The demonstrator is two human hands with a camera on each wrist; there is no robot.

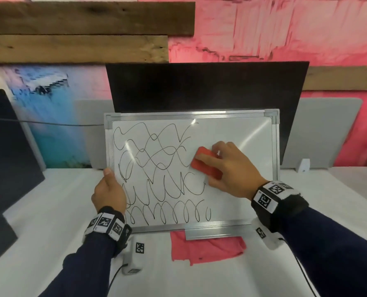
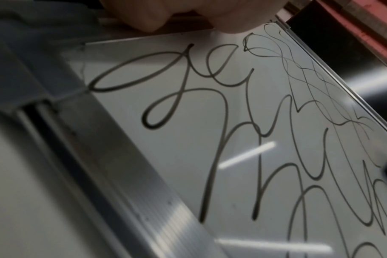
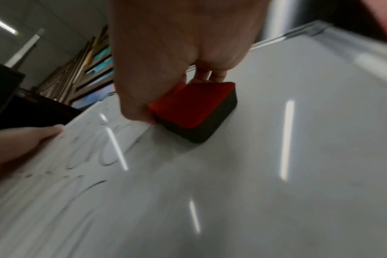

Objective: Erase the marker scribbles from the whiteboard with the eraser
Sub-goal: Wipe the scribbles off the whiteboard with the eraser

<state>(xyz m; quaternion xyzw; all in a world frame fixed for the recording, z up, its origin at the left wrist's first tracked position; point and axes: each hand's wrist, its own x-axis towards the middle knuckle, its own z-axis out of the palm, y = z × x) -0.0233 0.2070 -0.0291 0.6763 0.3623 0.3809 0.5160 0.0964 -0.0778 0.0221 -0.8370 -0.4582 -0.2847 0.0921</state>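
A metal-framed whiteboard (image 1: pixel 242 146) leans tilted on the white table. Black marker scribbles (image 1: pixel 156 168) cover its left and middle; its right part is bare. My right hand (image 1: pixel 227 168) grips a red eraser (image 1: pixel 206 166) with a dark felt base and presses it flat on the board at the scribbles' right edge. In the right wrist view the eraser (image 3: pixel 194 108) sits under my thumb and fingers on the whiteboard (image 3: pixel 276 157). My left hand (image 1: pixel 109 189) holds the board's left edge, thumb on the frame. The left wrist view shows the scribbles (image 2: pixel 210 122) close up.
A pink cloth (image 1: pixel 206 247) lies on the table under the board's lower edge. A black monitor (image 1: pixel 206 86) stands right behind the board. A dark panel (image 1: pixel 4 157) leans at the left. A small white block (image 1: pixel 304 166) sits at the back right.
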